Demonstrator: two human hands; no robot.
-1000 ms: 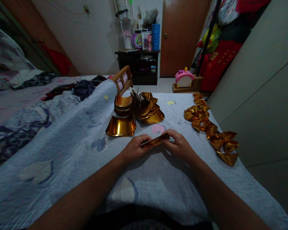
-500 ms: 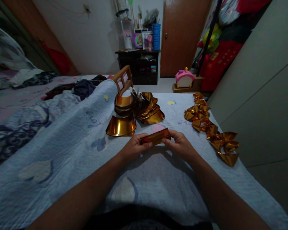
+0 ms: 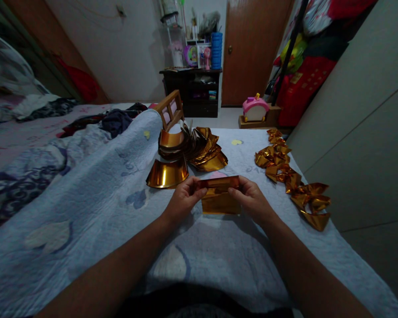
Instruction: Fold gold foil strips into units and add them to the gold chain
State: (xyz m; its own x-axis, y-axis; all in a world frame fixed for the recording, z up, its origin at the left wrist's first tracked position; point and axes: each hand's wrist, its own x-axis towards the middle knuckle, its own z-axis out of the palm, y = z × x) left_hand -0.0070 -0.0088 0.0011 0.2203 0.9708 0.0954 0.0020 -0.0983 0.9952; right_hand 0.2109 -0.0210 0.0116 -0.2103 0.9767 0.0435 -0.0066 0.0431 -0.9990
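Note:
Between my two hands is a sheet of gold foil paper (image 3: 221, 203), its far edge folded over and its near part hanging toward me. My left hand (image 3: 185, 196) pinches the left end of the fold, thumb on top. At the right end, my right hand (image 3: 252, 196) grips the same sheet with its thumb on the near face. Just beyond my left hand lies a curved stack of gold foil sheets (image 3: 168, 173). Behind it, a fanned pile of gold foil sheets (image 3: 210, 161) spreads out.
Folded gold foil pieces (image 3: 310, 196) lie in a line along the right edge of the pale blue quilt (image 3: 102, 221). A small wooden rail (image 3: 172, 108) rises behind the foil pile. A pink toy (image 3: 255, 109) stands past the far edge, and a white cabinet (image 3: 361, 132) is on the right.
The gold foil sheet was a narrow folded strip, tilted up at the right; its lower part now opens down toward me. Both hands have moved slightly apart.

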